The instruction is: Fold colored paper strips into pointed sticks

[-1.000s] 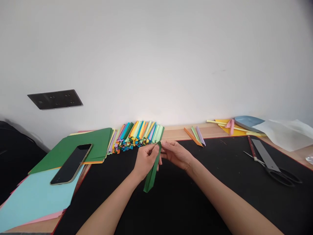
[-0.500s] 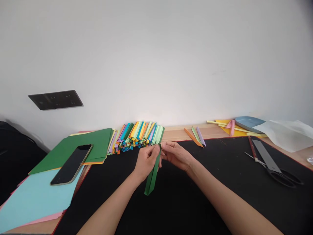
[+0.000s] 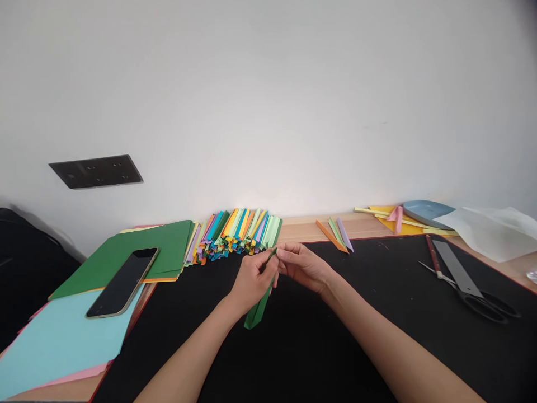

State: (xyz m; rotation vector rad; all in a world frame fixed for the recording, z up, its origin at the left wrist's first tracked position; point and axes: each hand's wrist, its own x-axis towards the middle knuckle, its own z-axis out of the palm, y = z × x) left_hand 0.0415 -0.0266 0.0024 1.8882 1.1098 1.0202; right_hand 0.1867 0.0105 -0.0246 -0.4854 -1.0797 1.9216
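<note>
A folded green paper strip (image 3: 259,311) hangs at a slant over the black mat (image 3: 310,358). My left hand (image 3: 255,274) is closed around its upper part, thumb on top. At the strip's top end, the fingers of my right hand (image 3: 300,266) pinch it, close against the left fingertips. Part of the strip is hidden by the fingers. Just beyond my hands, a pile of folded coloured paper strips (image 3: 235,232) lies against the wall.
Left are stacked paper sheets (image 3: 172,238) and a phone (image 3: 123,282). Three folded strips (image 3: 335,234) lie at the mat's far edge. To the right are scissors (image 3: 482,305), a steel ruler (image 3: 456,267), a red-handled tool (image 3: 434,254), a blue plate (image 3: 425,211) and a white sheet (image 3: 499,232).
The green strip's lower end has shifted slightly left and up. Its top end has tilted between my fingertips. Both hands stay in nearly the same place.
</note>
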